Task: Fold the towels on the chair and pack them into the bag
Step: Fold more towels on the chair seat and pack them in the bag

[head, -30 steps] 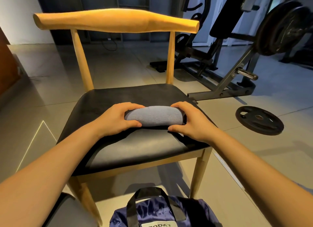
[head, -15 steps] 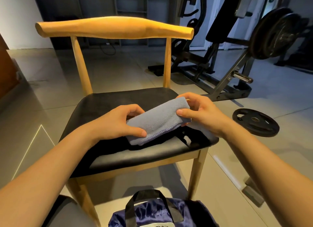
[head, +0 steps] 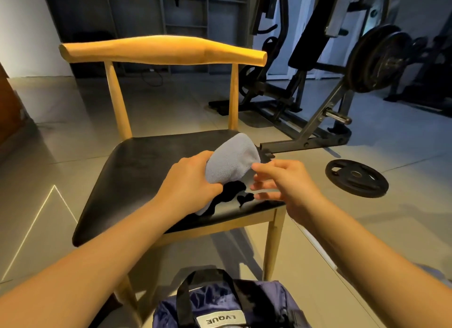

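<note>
The bag (head: 259,300), dark blue with black handles and a white label, stands on the floor at the lower edge of the view, just in front of the chair (head: 137,180). Bare floor (head: 49,156) lies open to the left of the chair. Over the right front part of the black seat, the left hand (head: 188,180) holds the towel (head: 232,161). Its grip is closed round the near end of the grey-blue bundle. The bundle's far, rounded end is raised and tilted toward the seat's right rear corner. A short tail of the cloth hangs below the left wrist, near the seat's front edge. The right hand (head: 286,180) is just beside the towel's right edge with a wide, empty grip and loosely extended fingers. Whether its index fingertip touches the cloth cannot be determined. The rest of the seat, to the left and rear, is bare. The wooden back rail (head: 163,49) spans the far side on two posts. A weight plate (head: 357,180) lies flat on the floor to the right, apart from the chair. The base bar of a weight machine (head: 318,131) ends close to the seat's right rear corner. Shelving (head: 146,14) lines the far wall.
</note>
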Demonstrator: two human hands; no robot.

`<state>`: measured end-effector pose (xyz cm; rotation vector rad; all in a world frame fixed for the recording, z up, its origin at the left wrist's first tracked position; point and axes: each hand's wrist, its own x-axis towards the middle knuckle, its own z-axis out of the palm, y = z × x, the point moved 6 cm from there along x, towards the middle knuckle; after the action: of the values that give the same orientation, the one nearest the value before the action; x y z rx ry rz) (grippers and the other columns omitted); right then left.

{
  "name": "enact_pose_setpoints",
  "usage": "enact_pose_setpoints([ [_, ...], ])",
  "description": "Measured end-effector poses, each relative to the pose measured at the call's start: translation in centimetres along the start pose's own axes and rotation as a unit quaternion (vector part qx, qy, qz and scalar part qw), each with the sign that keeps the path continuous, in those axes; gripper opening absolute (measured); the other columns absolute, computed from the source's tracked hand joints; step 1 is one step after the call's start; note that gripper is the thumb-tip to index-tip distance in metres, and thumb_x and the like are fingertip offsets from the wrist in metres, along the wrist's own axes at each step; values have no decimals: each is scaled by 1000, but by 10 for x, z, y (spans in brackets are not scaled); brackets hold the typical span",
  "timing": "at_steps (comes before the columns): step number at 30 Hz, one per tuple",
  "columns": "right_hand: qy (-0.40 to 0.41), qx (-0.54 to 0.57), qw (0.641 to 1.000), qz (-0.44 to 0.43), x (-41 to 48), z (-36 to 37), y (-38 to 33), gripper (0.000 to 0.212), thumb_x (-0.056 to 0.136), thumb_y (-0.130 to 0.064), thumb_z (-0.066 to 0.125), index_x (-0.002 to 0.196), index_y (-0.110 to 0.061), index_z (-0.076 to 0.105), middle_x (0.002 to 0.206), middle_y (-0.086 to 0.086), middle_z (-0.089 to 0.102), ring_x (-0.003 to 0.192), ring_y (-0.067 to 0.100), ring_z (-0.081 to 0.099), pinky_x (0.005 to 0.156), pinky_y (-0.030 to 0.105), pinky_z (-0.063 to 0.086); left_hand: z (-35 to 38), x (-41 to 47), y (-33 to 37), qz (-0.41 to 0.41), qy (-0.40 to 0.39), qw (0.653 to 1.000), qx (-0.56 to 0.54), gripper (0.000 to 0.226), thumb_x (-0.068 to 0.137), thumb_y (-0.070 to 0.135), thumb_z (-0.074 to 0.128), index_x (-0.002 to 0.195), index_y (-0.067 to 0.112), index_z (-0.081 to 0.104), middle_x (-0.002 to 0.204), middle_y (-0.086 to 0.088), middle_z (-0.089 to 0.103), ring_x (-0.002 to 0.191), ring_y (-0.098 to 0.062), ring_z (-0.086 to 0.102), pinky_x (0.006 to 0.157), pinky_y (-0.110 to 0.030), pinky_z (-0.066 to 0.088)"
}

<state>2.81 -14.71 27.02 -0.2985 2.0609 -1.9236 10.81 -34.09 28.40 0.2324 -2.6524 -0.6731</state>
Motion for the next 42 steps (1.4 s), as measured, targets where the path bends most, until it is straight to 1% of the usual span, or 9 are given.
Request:
enact_pose_setpoints([
  [8, 31, 117, 992, 37, -35, -13, -8, 33, 89, -23, 78, 112, -2, 69, 96, 16, 78, 86, 30, 77, 81, 44, 64, 17, -26, 58, 113, 9, 993, 18, 80, 83, 44, 76, 152, 35, 37, 125, 4, 67, 107, -21, 64, 87, -42, 57],
  [12, 69, 148, 986, 23, -54, -26, -10, 25, 85, -22, 82, 95, -6, 66, 92, 18, 76, 92, 35, 75, 86, 49, 62, 29, -45, 84, 174, 28, 983, 56, 89, 88, 46, 72, 160, 29, 22, 123, 0, 62, 103, -21, 61, 80, -31, 51],
  [19, 111, 167, 980, 3, -72, -48, -5, 23, 85, -22, 81, 95, -10, 65, 99, 14, 75, 93, 31, 75, 85, 49, 62, 33, -76, 111, 219, 42, 975, 5, 79, 98, 55, 56, 162, 24, 23, 140, 0, 56, 114, -17, 59, 88, -35, 53],
  [23, 105, 168, 980, -9, -80, -50, -1, 15, 88, -20, 77, 93, -12, 65, 99, 11, 76, 94, 29, 75, 84, 47, 63, 26, -83, 114, 201, 48, 975, -87, 56, 105, 45, 49, 157, 26, 39, 131, 4, 62, 111, -11, 59, 91, -34, 51],
  [28, 80, 162, 983, -23, -92, -54, 0, 21, 88, -16, 76, 104, -5, 70, 100, 13, 78, 93, 27, 76, 78, 42, 63, 23, -87, 106, 78, 27, 957, -277, 53, 90, 33, 77, 139, 28, 57, 126, 10, 66, 112, -4, 62, 96, -29, 54],
  [31, 57, 169, 983, -44, -101, -55, -4, 17, 89, -15, 74, 104, -8, 71, 101, 11, 78, 94, 26, 76, 81, 41, 63, 37, -94, 98, -80, -95, 911, -393, 72, 71, 47, 90, 132, 22, 61, 118, 3, 71, 108, -14, 68, 95, -36, 57],
  [33, 38, 161, 984, -63, -109, -54, -8, 12, 91, -15, 72, 102, -12, 71, 101, 8, 78, 94, 23, 76, 84, 41, 62, 44, -103, 102, -109, -196, 866, -446, 66, 67, 48, 86, 122, 16, 70, 109, -5, 77, 103, -25, 72, 94, -42, 59],
  [39, 34, 150, 986, -60, -133, -52, 3, 19, 95, -11, 66, 114, -14, 66, 110, 10, 74, 101, 27, 73, 86, 43, 62, 45, -126, 99, -117, -181, 879, -425, 62, 62, 43, 89, 114, 15, 71, 103, -4, 78, 100, -26, 74, 89, -39, 61],
  [42, 24, 136, 989, -43, -137, -50, 8, 20, 95, -9, 64, 114, -16, 66, 111, 11, 73, 100, 26, 73, 79, 40, 63, 48, -138, 92, -118, -217, 872, -422, 66, 64, 46, 87, 119, 13, 70, 109, -6, 77, 105, -27, 73, 98, -44, 58],
])
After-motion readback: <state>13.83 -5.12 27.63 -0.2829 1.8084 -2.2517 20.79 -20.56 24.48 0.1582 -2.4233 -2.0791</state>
